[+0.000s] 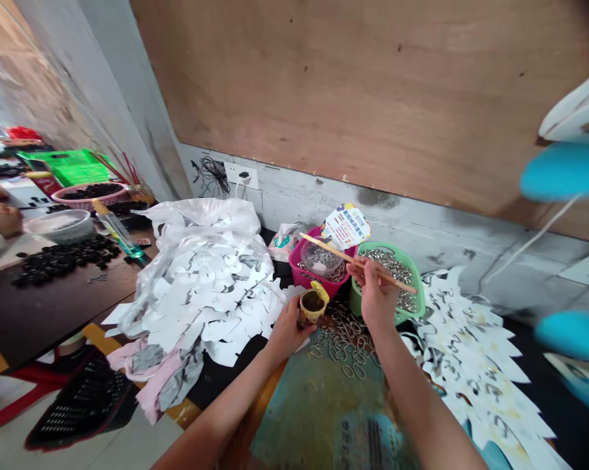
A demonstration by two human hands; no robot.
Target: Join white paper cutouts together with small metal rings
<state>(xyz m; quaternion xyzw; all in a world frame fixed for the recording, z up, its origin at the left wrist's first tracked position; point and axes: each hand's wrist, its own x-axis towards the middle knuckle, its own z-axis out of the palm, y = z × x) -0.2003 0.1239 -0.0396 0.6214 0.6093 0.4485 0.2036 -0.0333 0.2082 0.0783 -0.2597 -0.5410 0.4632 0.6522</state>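
Left hand (pixel 287 326) wraps small yellow cup (pixel 313 305), frame centre. Right hand (pixel 377 297) pinches wooden stick (pixel 356 263) above green basket (pixel 416 301).

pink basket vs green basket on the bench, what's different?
The green basket looks wider than the pink basket. The green basket is heaped with metal rings; the pink basket holds fewer, with a clear container inside. A printed card stands behind the pink basket; the right hand, holding a stick, overlaps the green basket. Both are plastic, side by side, behind the cup in the left hand.
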